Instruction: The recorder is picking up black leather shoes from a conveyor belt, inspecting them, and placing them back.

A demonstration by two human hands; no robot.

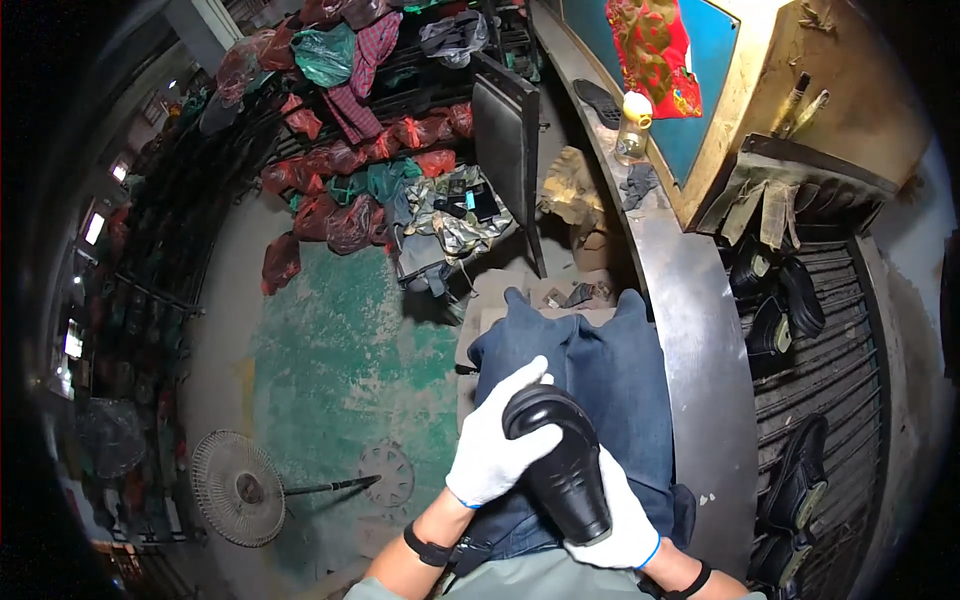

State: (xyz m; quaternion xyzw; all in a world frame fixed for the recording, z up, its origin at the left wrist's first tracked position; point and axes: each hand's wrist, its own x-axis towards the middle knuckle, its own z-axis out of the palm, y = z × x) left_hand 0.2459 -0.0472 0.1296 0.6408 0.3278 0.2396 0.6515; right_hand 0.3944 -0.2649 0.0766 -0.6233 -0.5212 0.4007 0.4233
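A black, glossy shoe (568,480) is held tilted above my lap, between my two white-gloved hands. My left hand (498,440) is closed round its far, rounded end, with the thumb lying across it. The near end rests in my right hand (622,520), which grips it from the right side and from below; most of those fingers are hidden by the shoe. Beneath the shoe, dark blue trousers (625,390) cover my legs.
To the right runs a metal counter (700,380), and beyond it a slatted rack (815,370) carries several black shoes (800,470). A fan (237,488) stands at left on the green floor (320,350). Ahead are a black upright panel (500,140) and racks with red bags (350,225).
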